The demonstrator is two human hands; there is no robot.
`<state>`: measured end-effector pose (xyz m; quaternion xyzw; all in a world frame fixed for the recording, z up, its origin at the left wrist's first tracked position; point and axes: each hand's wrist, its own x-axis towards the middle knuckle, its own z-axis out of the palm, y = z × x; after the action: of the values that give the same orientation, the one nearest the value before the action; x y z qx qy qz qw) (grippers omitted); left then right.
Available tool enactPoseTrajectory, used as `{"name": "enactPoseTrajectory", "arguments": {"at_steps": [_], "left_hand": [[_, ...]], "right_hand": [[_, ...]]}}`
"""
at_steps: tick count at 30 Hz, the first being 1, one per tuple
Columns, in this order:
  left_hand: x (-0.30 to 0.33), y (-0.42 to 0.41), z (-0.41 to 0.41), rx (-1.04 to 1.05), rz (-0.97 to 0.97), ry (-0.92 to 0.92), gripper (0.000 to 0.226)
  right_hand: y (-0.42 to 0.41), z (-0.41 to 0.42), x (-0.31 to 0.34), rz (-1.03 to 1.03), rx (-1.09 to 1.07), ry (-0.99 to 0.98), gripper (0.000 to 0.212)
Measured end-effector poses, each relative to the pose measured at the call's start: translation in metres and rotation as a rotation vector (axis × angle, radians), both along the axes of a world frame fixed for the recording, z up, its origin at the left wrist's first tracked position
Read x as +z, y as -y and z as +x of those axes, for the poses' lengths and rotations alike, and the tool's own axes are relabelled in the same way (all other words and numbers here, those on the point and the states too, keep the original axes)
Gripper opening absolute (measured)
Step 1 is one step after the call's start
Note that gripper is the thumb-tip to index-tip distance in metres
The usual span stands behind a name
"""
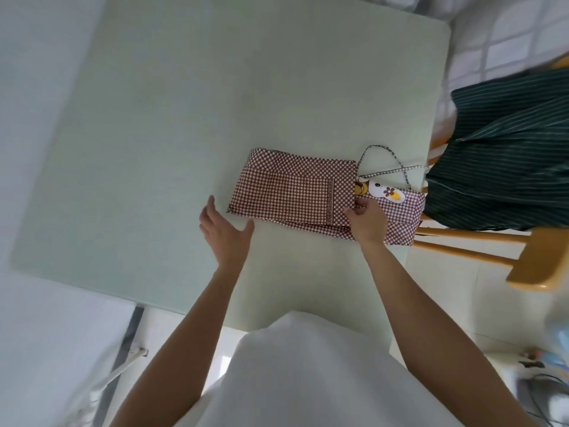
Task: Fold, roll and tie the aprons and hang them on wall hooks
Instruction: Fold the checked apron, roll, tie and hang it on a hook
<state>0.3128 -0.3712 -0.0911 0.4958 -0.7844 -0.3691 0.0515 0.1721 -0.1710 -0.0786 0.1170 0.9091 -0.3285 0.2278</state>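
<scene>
Red-and-white checked apron (295, 192), folded into a long flat band, lying on the pale green table (184, 118) close to its right edge, with a cartoon patch showing at the right end and thin checked ties looped loosely just beyond it. Dark green striped apron (505, 149) draped over a wooden chair beside the table's right edge.

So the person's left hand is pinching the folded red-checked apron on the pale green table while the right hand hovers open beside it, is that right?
Not quite: the hands are swapped. In the head view the right hand pinches the folded red-checked apron on the pale green table, while the left hand hovers open beside it.
</scene>
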Motion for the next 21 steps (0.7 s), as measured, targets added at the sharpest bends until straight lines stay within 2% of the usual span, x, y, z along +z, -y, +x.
{"name": "enactPoseTrajectory", "arguments": {"at_steps": [2,5,7,10,14,17,19,21], "left_hand": [[-0.006,0.009,0.001,0.056,0.230,0.002,0.069],[0.000,0.007,-0.009,0.107,0.461,-0.182,0.053],[0.009,-0.001,-0.016,0.080,0.508,-0.327,0.056],[0.014,-0.018,-0.027,0.014,0.516,-0.410,0.065],[0.007,-0.038,-0.044,0.004,0.310,-0.368,0.080],[0.001,-0.043,-0.051,-0.007,0.147,-0.321,0.062],[-0.005,-0.037,-0.048,-0.164,0.018,-0.313,0.052],[-0.013,-0.027,-0.040,-0.448,-0.103,-0.316,0.056]], "right_hand": [[0.000,-0.001,-0.002,-0.019,-0.003,-0.010,0.037],[-0.003,-0.003,-0.005,-0.045,-0.016,-0.039,0.035],[-0.005,-0.004,-0.004,-0.061,-0.026,-0.049,0.037],[-0.012,-0.004,-0.004,-0.096,-0.074,-0.053,0.040],[-0.023,-0.006,-0.006,-0.115,-0.123,-0.053,0.037],[-0.026,-0.007,-0.004,-0.104,-0.143,-0.066,0.034],[-0.033,-0.007,-0.001,-0.099,-0.146,-0.090,0.031],[-0.052,-0.004,0.003,-0.069,-0.166,-0.103,0.028]]}}
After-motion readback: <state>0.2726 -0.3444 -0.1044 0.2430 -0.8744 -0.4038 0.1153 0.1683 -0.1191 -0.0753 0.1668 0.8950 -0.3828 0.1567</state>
